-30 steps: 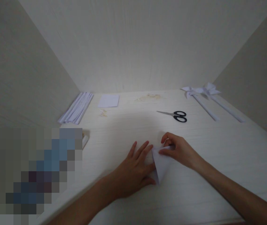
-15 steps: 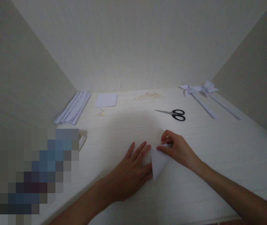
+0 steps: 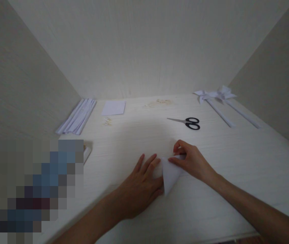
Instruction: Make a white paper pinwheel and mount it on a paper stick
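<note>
A sheet of white paper [image 3: 170,174], folded to a triangle, lies on the white table in front of me with one point toward my body. My right hand [image 3: 190,159] pinches its upper right corner between thumb and fingers. Against the paper's left edge rests my left hand [image 3: 144,186], palm down on the table. Its fingers are stretched out and apart, and the thumb side touches the paper.
Scissors with black handles [image 3: 192,123] lie beyond my right hand. Two paper pinwheels on rolled sticks [image 3: 220,113] lie at the back right. Rolled paper sticks [image 3: 78,117], paper squares [image 3: 114,107] and small pale bits [image 3: 107,121] lie at the back left. Walls enclose three sides.
The whole view has shifted very slightly. Both hands and the folded paper keep the same position relative to each other.
</note>
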The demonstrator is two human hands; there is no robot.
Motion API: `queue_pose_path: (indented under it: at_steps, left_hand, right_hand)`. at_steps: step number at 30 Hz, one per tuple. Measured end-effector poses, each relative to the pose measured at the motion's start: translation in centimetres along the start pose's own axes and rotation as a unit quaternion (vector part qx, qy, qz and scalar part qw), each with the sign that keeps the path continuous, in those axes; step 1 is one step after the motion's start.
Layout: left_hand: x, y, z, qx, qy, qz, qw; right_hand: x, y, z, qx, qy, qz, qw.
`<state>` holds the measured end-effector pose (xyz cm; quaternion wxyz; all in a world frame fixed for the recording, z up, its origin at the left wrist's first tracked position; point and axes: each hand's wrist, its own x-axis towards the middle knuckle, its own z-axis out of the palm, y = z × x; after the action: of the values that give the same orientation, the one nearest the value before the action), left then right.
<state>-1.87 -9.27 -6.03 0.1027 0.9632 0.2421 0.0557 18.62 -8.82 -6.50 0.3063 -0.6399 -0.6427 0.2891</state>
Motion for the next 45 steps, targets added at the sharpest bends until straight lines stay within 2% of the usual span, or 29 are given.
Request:
queue_pose_path:
  at_steps: [25,45]
  left_hand:
    - [0.01,-0.1,-0.1,0.02,-0.038,0.016,0.999]
    - [-0.02,-0.19,0.1,0.031,-0.013,0.02,0.999]
  right_hand:
    - [0.15,-0.14,0.07,-0.03,-0.005,0.006,1.0]
    - [0.12,-0.21,-0.08,-0.024,-0.008,0.003,1.0]
